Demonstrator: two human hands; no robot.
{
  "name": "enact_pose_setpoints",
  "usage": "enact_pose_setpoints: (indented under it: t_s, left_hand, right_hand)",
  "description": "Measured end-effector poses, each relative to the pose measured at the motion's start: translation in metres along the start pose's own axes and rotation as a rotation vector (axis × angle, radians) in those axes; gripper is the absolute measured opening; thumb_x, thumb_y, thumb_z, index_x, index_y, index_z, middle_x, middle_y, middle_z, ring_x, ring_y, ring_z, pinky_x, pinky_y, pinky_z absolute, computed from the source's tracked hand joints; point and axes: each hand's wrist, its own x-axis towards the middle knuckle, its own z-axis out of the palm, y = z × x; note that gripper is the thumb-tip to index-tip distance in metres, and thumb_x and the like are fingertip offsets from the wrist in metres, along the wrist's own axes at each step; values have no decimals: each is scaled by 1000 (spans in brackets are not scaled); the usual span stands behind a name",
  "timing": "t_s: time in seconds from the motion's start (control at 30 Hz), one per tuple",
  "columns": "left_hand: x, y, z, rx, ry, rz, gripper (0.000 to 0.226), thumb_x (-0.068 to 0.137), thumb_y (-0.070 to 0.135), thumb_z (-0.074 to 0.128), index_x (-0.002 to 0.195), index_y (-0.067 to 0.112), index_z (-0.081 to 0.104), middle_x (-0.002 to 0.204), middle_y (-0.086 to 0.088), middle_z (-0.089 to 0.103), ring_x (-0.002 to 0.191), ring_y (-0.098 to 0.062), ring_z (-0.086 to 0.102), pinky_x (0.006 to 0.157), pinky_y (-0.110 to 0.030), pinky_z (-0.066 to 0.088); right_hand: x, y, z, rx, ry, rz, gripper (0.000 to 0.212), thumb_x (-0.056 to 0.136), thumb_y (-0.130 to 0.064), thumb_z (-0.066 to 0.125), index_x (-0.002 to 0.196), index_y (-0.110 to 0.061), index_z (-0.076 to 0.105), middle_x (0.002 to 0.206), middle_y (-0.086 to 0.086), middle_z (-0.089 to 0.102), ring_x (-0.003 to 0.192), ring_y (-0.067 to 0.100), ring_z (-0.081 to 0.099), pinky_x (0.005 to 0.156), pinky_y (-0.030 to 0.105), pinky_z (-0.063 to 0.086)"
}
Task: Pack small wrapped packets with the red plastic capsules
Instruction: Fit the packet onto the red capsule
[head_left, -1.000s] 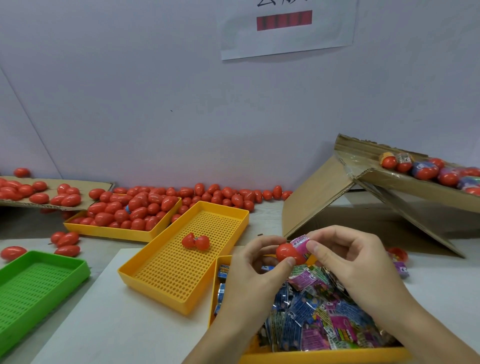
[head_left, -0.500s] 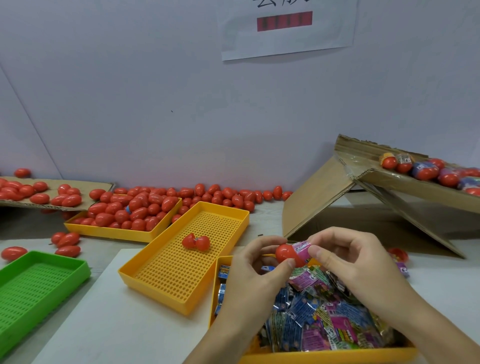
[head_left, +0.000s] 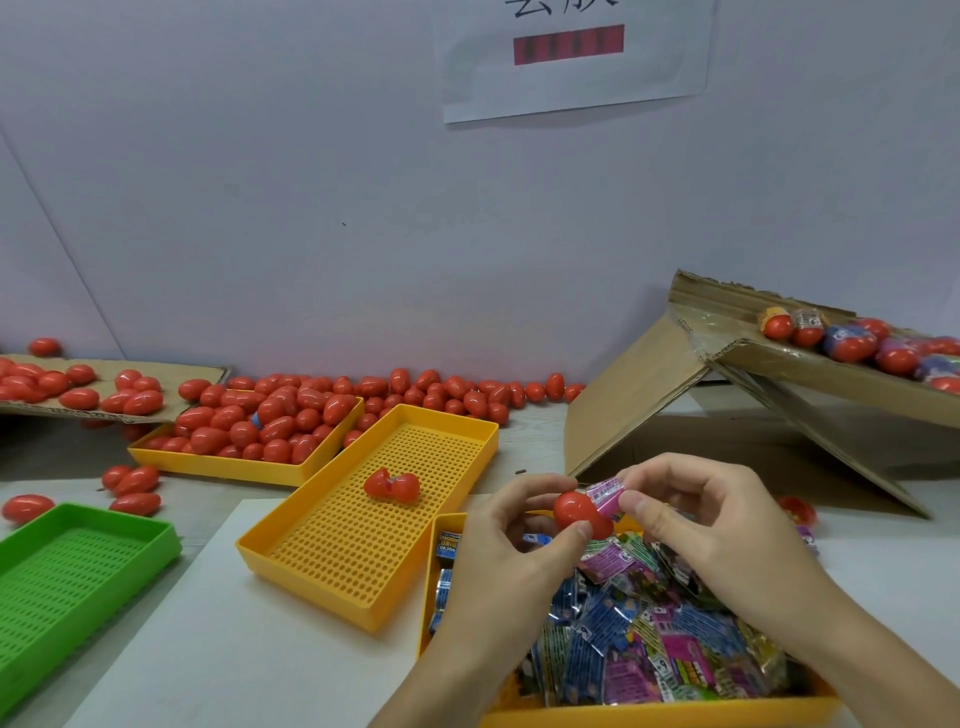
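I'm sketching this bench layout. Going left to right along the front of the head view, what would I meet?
green tray → the nearly bare yellow tray holding one open red capsule → left hand → red capsule half → pink packet → right hand

Both hands meet lower centre-right of frame, forearms coming in from the bottom edge. Left hand (head_left: 511, 545): fingers curled, thumb tip and fingertips pinching the red capsule (head_left: 577, 512). Right hand (head_left: 711, 525): back toward the camera, fingers curled, thumb and index pinching the pink packet (head_left: 605, 493) right against the capsule. Fingertips of the two hands sit just beside each other.
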Motion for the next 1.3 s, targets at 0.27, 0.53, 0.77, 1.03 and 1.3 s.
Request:
enact_pose_setpoints:
  t_s: [0.27,0.53,0.77,1.03,1.3]
  left_hand:
    - [0,-2,-1,22,-11,13,32,84,11,77,106,33,71,103,3,69,93,-12,67,69,-24,58]
    - [-1,-4,0,46,-79,31,28,88,11,73,107,32,72,102,-2,68,91,-17,70,79,-36,62]
    - [0,-2,2,-34,-75,51,14,91,25,68,105,21,72,103,-7,67,90,-17,73,79,-33,62]
    - [2,-3,2,-160,-29,31,7,91,16,69,94,20,72,89,-4,71,91,-23,73,75,-30,62]
    - [2,-3,1,-258,-2,6,11,91,16,68,88,25,72,88,-3,72,91,-18,74,76,-27,60]
  right_hand:
    - [1,3,-2,-77,-46,8,7,86,-24,70,85,-29,74,86,-12,73,84,4,67,71,15,52]
    - [1,4,-3,-119,-64,-13,8,87,-24,69,85,-31,74,85,-12,73,82,4,67,72,15,52]
    - [1,1,-1,-72,-61,-43,19,77,-43,63,87,-30,74,85,-12,74,83,2,68,75,14,52]
    - [-1,0,4,-32,-61,-66,17,78,-39,65,90,-35,77,88,-16,76,88,2,70,77,12,53]
    - [-2,3,14,-12,16,-83,19,80,-25,71,98,-28,77,92,-17,76,92,2,72,81,14,55]
